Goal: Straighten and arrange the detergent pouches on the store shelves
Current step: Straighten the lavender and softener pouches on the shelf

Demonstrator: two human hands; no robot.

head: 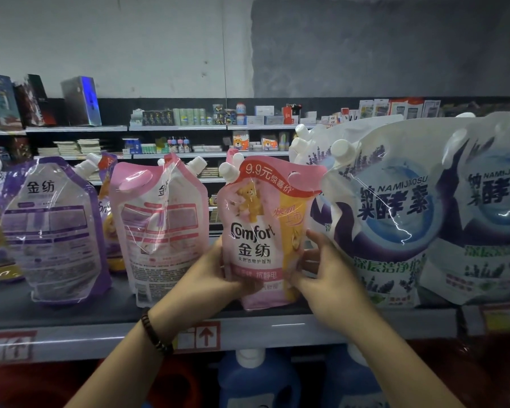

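Pink Comfort pouch upright on shelf

Comfort pouch on shelf, between two pouches

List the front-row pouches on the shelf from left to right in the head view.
purple pouch → pink pouch showing its back → pink Comfort pouch, held by the left hand and right hand → white-and-purple Namijiaosu pouch → second Namijiaosu pouch at the right edge.
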